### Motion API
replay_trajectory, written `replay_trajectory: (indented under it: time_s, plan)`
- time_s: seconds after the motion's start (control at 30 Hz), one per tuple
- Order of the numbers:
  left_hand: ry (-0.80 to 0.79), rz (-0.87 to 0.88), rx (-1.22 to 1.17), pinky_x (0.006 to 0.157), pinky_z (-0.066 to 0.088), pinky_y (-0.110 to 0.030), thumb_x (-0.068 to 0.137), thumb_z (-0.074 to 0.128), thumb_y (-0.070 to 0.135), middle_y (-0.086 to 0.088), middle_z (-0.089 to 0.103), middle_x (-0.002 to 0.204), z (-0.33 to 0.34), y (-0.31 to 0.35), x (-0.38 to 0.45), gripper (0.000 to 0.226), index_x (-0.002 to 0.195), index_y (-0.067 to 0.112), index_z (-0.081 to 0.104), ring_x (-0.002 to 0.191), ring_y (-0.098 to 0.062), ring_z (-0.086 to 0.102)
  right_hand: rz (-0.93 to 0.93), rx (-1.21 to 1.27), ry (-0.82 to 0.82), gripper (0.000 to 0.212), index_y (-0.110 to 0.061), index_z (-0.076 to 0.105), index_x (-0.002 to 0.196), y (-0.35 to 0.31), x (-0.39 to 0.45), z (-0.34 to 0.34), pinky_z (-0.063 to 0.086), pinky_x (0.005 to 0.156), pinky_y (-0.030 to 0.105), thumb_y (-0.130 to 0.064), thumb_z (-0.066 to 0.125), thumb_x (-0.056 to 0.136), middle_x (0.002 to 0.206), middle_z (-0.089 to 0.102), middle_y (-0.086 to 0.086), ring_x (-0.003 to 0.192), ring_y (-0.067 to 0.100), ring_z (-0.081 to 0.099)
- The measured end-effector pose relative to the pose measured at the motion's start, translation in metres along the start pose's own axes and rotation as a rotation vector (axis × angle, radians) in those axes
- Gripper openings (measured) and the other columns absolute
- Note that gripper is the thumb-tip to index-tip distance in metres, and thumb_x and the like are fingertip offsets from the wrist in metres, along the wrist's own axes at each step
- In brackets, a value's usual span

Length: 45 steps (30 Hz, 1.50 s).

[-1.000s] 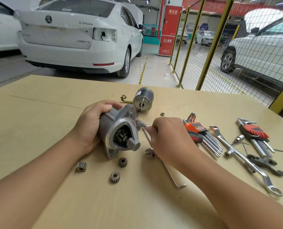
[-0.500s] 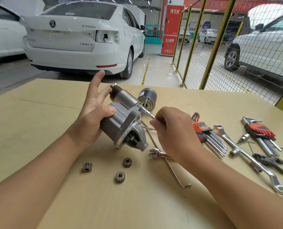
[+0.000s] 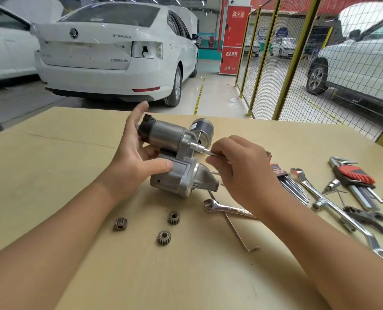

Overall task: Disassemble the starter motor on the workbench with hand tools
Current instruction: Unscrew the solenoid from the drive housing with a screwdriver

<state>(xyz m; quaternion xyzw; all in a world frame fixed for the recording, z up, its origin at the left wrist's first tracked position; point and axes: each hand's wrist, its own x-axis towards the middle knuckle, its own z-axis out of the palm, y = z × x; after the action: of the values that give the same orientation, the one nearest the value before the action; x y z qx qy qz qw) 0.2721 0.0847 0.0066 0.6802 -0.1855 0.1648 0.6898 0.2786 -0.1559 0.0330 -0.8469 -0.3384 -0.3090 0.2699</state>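
My left hand (image 3: 133, 163) steadies the starter motor (image 3: 177, 162) on the counter (image 3: 51, 175), fingers straight, thumb pressing. At three o'clock, my right hand (image 3: 239, 173) pinches a slim tool (image 3: 202, 149) touching it.

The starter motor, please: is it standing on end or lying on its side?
On its side: the starter motor lies across the workbench, nose pointing right, steadied by the left hand.
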Motion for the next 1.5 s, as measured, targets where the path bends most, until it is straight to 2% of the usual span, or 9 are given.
replay_trajectory:
  time_s: [0.23, 0.4, 0.6, 0.7, 0.87, 1.03, 1.13, 1.27, 1.5]
  plan:
    - [0.112, -0.153, -0.22, 0.083, 0.061, -0.036, 0.103, 0.055, 0.034, -0.003, 0.069, 0.11, -0.007, 0.004, 0.001, 0.033, 0.134, 0.022, 0.057, 0.094, -0.022, 0.073, -0.027, -0.07, -0.034, 0.024, -0.003, 0.069, 0.087, -0.009, 0.001, -0.005, 0.048, 0.064, 0.044, -0.017, 0.054, 0.098, 0.083, 0.059, 0.01, 0.071, 0.032, 0.057]
    - [0.107, -0.18, -0.176, 0.081, 0.063, -0.044, 0.098, 0.057, 0.034, -0.005, 0.073, 0.103, -0.01, 0.007, -0.003, 0.042, 0.139, 0.026, 0.053, 0.091, -0.031, 0.076, 0.038, -0.238, -0.132, 0.021, -0.028, 0.058, 0.102, -0.004, 0.001, -0.018, 0.047, 0.059, 0.038, -0.041, 0.041, 0.1, 0.086, 0.063, -0.003, 0.075, 0.031, 0.059]
    - [0.018, -0.246, -0.141, 0.083, 0.063, -0.042, 0.093, 0.059, 0.032, -0.021, 0.073, 0.119, -0.005, 0.005, -0.005, 0.052, 0.133, 0.0, 0.055, 0.102, -0.034, 0.075, 0.218, 0.044, -0.098, 0.008, -0.022, 0.078, 0.085, 0.011, 0.002, -0.043, 0.043, 0.065, 0.026, -0.029, 0.075, 0.086, 0.072, 0.066, -0.006, 0.069, 0.01, 0.06]
    - [-0.015, -0.249, -0.08, 0.085, 0.063, -0.047, 0.093, 0.058, 0.033, -0.029, 0.069, 0.124, -0.005, 0.002, -0.005, 0.053, 0.134, -0.001, 0.058, 0.104, -0.041, 0.073, 0.365, 0.38, -0.087, 0.008, -0.018, 0.078, 0.083, 0.019, 0.002, -0.056, 0.055, 0.058, 0.029, -0.011, 0.081, 0.081, 0.067, 0.067, 0.001, 0.058, 0.016, 0.069]
    - [-0.018, -0.233, -0.043, 0.067, 0.06, -0.035, 0.088, 0.069, 0.037, -0.019, 0.066, 0.1, -0.005, 0.004, -0.003, 0.049, 0.126, 0.006, 0.067, 0.073, -0.026, 0.067, 0.576, 1.051, 0.152, 0.006, -0.006, 0.072, 0.082, 0.018, -0.001, -0.044, 0.062, 0.066, 0.041, -0.004, 0.078, 0.079, 0.067, 0.06, 0.011, 0.056, 0.019, 0.061]
    - [-0.043, -0.303, -0.067, 0.059, 0.052, -0.034, 0.09, 0.056, 0.061, -0.019, 0.067, 0.086, -0.013, 0.007, -0.003, 0.058, 0.116, 0.013, 0.073, 0.065, -0.025, 0.055, 0.627, 0.818, 0.016, 0.018, -0.013, 0.068, 0.092, 0.025, -0.005, -0.038, 0.045, 0.039, 0.03, -0.021, 0.056, 0.102, 0.058, 0.06, 0.016, 0.035, 0.023, 0.043]
    - [-0.017, -0.331, -0.112, 0.056, 0.049, -0.033, 0.098, 0.052, 0.053, -0.019, 0.068, 0.08, -0.018, 0.008, -0.001, 0.045, 0.109, 0.017, 0.077, 0.063, -0.026, 0.054, 0.578, 0.898, 0.012, 0.009, -0.013, 0.067, 0.095, 0.03, -0.005, -0.044, 0.036, 0.042, 0.025, -0.008, 0.06, 0.098, 0.058, 0.056, 0.017, 0.039, 0.018, 0.034]
    - [0.04, -0.266, -0.079, 0.054, 0.05, -0.029, 0.095, 0.06, 0.04, -0.018, 0.067, 0.075, -0.02, 0.006, 0.0, 0.03, 0.094, 0.019, 0.081, 0.058, -0.023, 0.052, 0.549, 0.95, 0.111, 0.012, -0.004, 0.065, 0.097, 0.03, -0.007, -0.043, 0.043, 0.045, 0.03, 0.002, 0.071, 0.088, 0.068, 0.055, 0.035, 0.044, 0.02, 0.046]
    - [0.147, -0.177, -0.034, 0.05, 0.05, -0.029, 0.093, 0.072, 0.031, -0.013, 0.066, 0.065, -0.021, 0.007, 0.0, 0.02, 0.085, 0.013, 0.066, 0.046, -0.019, 0.053, 0.569, 1.004, 0.094, 0.009, -0.006, 0.068, 0.082, 0.03, -0.009, -0.035, 0.045, 0.043, 0.031, -0.003, 0.069, 0.09, 0.07, 0.061, 0.019, 0.044, 0.022, 0.049]
